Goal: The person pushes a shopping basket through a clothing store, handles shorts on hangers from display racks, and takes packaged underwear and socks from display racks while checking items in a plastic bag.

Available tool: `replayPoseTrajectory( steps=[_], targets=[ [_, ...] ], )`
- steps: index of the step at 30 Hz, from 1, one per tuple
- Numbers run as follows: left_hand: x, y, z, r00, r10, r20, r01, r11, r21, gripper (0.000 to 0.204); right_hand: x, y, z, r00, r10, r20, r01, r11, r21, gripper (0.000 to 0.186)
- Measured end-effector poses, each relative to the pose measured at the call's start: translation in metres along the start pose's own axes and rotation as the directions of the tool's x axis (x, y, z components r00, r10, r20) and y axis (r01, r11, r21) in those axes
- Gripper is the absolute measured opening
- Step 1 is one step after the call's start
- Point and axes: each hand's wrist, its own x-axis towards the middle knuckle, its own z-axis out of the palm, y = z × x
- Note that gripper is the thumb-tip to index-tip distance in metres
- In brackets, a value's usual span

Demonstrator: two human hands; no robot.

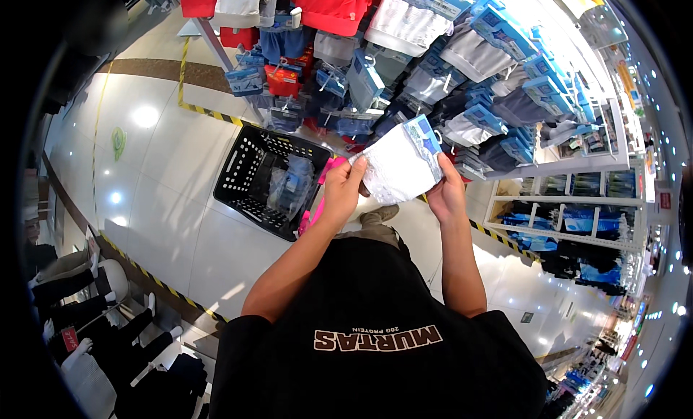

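A folded white garment in a clear pack (393, 166), with a blue card along one edge and a small white hook, is held up in front of my body. My left hand (342, 188) is closed on its left edge, thumb on top. On the opposite side my right hand (450, 191) grips the pack near the card, fingers mostly behind it. Close by on my left, a black perforated shopping basket (242, 159) stands on the floor with a pink handle (313, 215). Inside it lie clear and bluish plastic packs (292, 186).
Ahead, a display rack holds several hanging garment packs (426, 80) in white, grey, navy and red. White shelving (570, 200) with blue packs stands at right. Yellow-black tape (209, 114) marks the tiled floor (173, 195). Mannequins (101, 325) in dark clothes are at lower left.
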Motion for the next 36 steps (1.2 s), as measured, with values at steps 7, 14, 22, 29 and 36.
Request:
replayPoseTrajectory(
  steps=[7,14,22,29,36],
  targets=[
    [0.005,0.016,-0.009,0.813,0.569,-0.124,-0.385,0.685,0.618,0.022,-0.003,0.004,0.014,0.987,-0.141,-0.078,0.120,0.965,-0.235,0.029],
    [-0.026,0.043,0.029,0.920,0.390,-0.038,-0.350,0.862,0.367,0.017,-0.009,0.018,0.020,0.964,-0.212,-0.163,0.184,0.968,-0.171,0.030],
    [-0.043,0.021,0.073,0.516,0.728,0.451,-0.820,0.267,0.506,0.019,-0.031,0.047,0.006,0.972,0.057,0.230,-0.134,0.934,0.332,0.054],
    [-0.043,0.023,0.071,0.577,0.705,0.412,-0.778,0.321,0.540,0.021,-0.028,0.044,-0.001,0.919,0.086,0.386,-0.256,0.873,0.415,0.059],
    [-0.043,0.021,0.051,0.720,0.558,0.412,-0.694,0.586,0.419,0.026,-0.006,0.022,0.023,0.984,-0.153,-0.090,0.148,0.987,-0.057,0.035]
  ],
)
